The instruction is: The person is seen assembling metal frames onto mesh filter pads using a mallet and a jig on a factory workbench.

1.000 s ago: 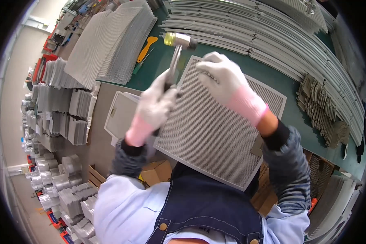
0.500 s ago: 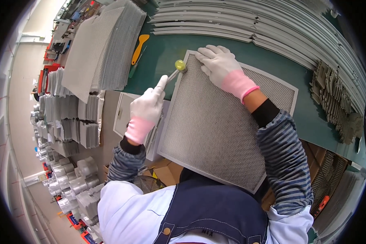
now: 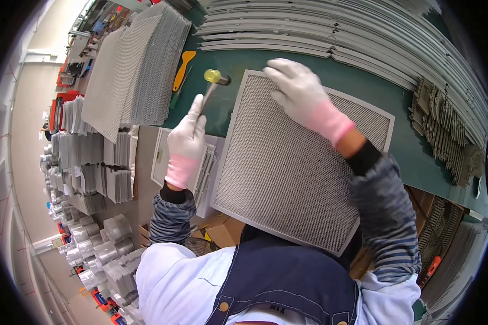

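My left hand [image 3: 186,130], in a white glove with a pink cuff, is closed round the handle of a small mallet [image 3: 212,77] with a translucent yellow face and a dark one. The mallet head is off the left edge of a framed metal mesh filter panel [image 3: 284,162], over the green table. My right hand [image 3: 301,89], gloved alike, is over the panel's far edge with its fingers stretched out and nothing in them. Whether it touches the frame I cannot tell. The panel lies tilted, its near corner close to my apron.
Mesh sheets [image 3: 130,70] stand stacked at the far left, beside a yellow scraper [image 3: 184,70]. Long metal frame strips [image 3: 276,40] lie along the back of the green table [image 3: 230,59]. At the right is a pile of small metal pieces [image 3: 444,130]. A cardboard box [image 3: 222,228] sits below.
My left hand has drawn the mallet left, away from the panel's edge. My right hand has shifted slightly, its forearm moving right. The panel has barely moved.
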The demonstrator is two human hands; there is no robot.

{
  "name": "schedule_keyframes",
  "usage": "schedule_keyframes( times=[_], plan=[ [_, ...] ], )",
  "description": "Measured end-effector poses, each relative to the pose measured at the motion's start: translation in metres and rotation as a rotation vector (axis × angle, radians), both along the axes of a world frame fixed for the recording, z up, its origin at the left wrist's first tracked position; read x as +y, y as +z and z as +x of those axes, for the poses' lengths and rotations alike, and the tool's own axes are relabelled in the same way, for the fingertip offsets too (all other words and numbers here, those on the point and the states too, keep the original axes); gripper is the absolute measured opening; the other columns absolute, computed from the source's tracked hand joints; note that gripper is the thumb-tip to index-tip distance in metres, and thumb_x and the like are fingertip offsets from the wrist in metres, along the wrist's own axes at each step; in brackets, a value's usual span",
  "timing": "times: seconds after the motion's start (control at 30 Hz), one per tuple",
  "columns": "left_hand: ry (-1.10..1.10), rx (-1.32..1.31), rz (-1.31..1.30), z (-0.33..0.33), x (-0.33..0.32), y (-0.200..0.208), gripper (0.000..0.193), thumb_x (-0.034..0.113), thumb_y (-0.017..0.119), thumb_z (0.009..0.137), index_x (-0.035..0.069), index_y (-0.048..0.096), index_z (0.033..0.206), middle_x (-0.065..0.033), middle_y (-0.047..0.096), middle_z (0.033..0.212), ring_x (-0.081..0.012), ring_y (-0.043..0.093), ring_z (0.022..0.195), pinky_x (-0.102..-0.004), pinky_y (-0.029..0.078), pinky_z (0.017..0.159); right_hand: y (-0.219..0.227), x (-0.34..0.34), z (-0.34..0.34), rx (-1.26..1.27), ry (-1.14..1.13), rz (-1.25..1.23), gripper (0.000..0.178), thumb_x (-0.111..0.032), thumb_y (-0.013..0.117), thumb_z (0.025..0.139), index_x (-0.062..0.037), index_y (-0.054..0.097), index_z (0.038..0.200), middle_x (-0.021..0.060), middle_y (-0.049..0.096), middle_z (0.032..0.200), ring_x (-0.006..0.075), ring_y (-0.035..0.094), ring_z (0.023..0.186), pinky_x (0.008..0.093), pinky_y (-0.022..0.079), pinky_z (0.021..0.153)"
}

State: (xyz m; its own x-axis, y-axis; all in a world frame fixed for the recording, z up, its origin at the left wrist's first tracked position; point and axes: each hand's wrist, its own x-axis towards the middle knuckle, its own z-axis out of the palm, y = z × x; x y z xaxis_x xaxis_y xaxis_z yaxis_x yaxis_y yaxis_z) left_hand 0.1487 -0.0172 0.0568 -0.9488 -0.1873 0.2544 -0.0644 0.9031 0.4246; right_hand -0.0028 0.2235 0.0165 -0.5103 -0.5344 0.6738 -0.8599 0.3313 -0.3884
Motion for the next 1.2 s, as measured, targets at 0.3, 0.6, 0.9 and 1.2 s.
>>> schedule_keyframes(
  times=[0.3, 0.6, 0.9, 1.2],
  plan=[
    [0.122, -0.004, -0.501, -0.022, -0.027, -0.036, 0.048, 0.022, 0.058, 0.093, 0.027, 0.048, 0.140, -0.0076, 0.053, 0.074, -0.0262, 0.060, 0.064, -0.0374, 0.049, 0.055, 0.024, 0.207, 0.200, -1.429, -0.468, -0.049, 0.017, -0.010, 0.060, 0.089, 0.0055, 0.060, 0.096, 0.0034, 0.062, 0.082, 0.0096, 0.055, 0.069, 0.0271, 0.047, 0.063],
    [0.214, -0.193, -0.171, -0.036, -0.067, -0.033, 0.044, 0.029, 0.055, 0.094, 0.033, 0.048, 0.138, -0.0190, 0.065, 0.083, -0.0379, 0.063, 0.073, -0.0462, 0.050, 0.069, 0.174, 0.203, 0.171, -0.968, -0.169, -0.082, 0.032, -0.003, 0.054, 0.080, 0.0083, 0.058, 0.110, 0.0028, 0.056, 0.076, 0.0080, 0.050, 0.069, 0.0237, 0.043, 0.065],
    [0.210, -0.216, -0.067, -0.045, -0.062, -0.039, 0.044, 0.033, 0.054, 0.093, 0.037, 0.048, 0.137, -0.0207, 0.066, 0.092, -0.0402, 0.064, 0.085, -0.0478, 0.051, 0.077, 0.299, 0.184, 0.152, -0.326, -0.110, 0.456, 0.043, -0.001, 0.052, 0.069, 0.0098, 0.061, 0.110, 0.0109, 0.047, 0.061, 0.0139, 0.049, 0.051, 0.0253, 0.037, 0.052],
    [0.204, -0.194, -0.122, -0.041, -0.063, -0.035, 0.046, 0.035, 0.052, 0.093, 0.038, 0.045, 0.139, -0.0181, 0.067, 0.097, -0.0388, 0.065, 0.088, -0.0484, 0.050, 0.078, 0.289, 0.152, 0.151, -0.283, -0.131, 0.599, 0.036, 0.003, 0.059, 0.073, 0.0053, 0.063, 0.108, 0.0240, 0.062, 0.085, 0.0348, 0.063, 0.068, 0.0314, 0.050, 0.066]
  ],
)
